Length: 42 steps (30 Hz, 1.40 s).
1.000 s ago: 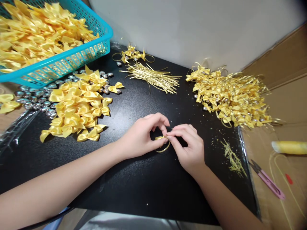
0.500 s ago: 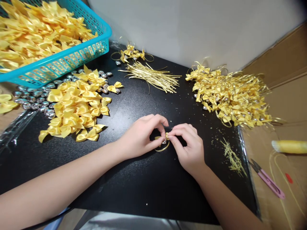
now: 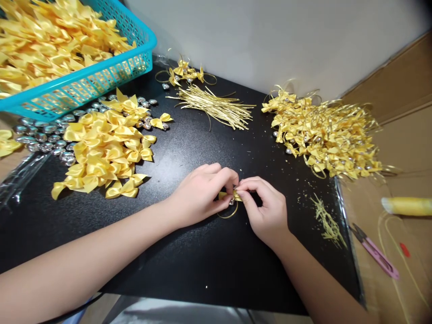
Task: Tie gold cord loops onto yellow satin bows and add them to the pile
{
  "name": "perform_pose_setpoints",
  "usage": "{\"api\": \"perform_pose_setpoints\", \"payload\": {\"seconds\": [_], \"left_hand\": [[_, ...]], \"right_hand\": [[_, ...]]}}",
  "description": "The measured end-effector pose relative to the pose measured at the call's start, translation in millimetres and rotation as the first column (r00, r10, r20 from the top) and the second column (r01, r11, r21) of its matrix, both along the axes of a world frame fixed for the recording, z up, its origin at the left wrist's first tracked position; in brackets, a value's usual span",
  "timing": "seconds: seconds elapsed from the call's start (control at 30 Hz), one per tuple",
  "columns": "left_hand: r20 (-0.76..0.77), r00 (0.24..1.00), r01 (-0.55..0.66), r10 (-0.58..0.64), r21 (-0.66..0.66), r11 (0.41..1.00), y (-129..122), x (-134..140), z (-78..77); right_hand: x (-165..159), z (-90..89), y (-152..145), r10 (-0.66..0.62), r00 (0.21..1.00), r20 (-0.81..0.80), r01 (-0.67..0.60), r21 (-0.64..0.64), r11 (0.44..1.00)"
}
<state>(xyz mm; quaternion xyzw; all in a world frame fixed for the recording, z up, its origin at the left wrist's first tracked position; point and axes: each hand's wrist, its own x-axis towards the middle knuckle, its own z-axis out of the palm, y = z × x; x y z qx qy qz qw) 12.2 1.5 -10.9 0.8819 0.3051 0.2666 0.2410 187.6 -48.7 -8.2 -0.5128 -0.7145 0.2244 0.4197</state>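
Both hands meet over the middle of the black table (image 3: 189, 265). My left hand (image 3: 208, 191) is closed in a pinch on a yellow satin bow (image 3: 238, 196), which mostly hides behind the fingers. From the other side my right hand (image 3: 265, 200) grips the same bow between thumb and forefinger. A small silver bead (image 3: 232, 202) shows under the bow, and a loop of gold cord (image 3: 227, 217) hangs below the fingertips. Where the cord joins the bow is hidden.
Loose yellow bows (image 3: 101, 153) and silver beads (image 3: 43, 135) lie left, below a turquoise basket (image 3: 97, 87) of bows. Cut gold cords (image 3: 216, 108) lie behind the hands. Looped bows (image 3: 324, 135) are heaped right, with cord scraps (image 3: 327, 222) and pink thread snips (image 3: 380, 258) nearer.
The fingertips of both hands have drawn slightly closer together over the bow. More of the bow's yellow ribbon shows by the right thumb, and the cord loop has dropped slightly.
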Motion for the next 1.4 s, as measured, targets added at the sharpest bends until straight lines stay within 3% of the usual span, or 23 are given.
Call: {"api": "perform_pose_setpoints", "payload": {"seconds": [0.27,0.57,0.97,1.4], "left_hand": [[0.028,1.000,0.001,0.001,-0.084,0.996,-0.6,-0.7,3.5],[0.037,0.999,-0.006,0.010,-0.110,0.994,-0.4,-2.3,2.7],[0.044,0.999,-0.008,0.017,-0.199,0.980,0.4,0.0,7.2],[0.009,1.000,-0.021,0.022,-0.075,0.997,-4.1,1.7,-0.3]], "right_hand": [[2.9,3.2,-1.9,-0.009,0.998,-0.069,0.007,-0.029,1.000],[5.2,1.1,1.5,0.034,0.998,0.057,-0.037,0.039,0.999],[5.1,0.6,1.2,0.079,0.991,0.105,-0.078,-0.016,0.997],[-1.8,2.6,-1.4,0.045,0.995,0.086,-0.046,0.007,0.999]]}}
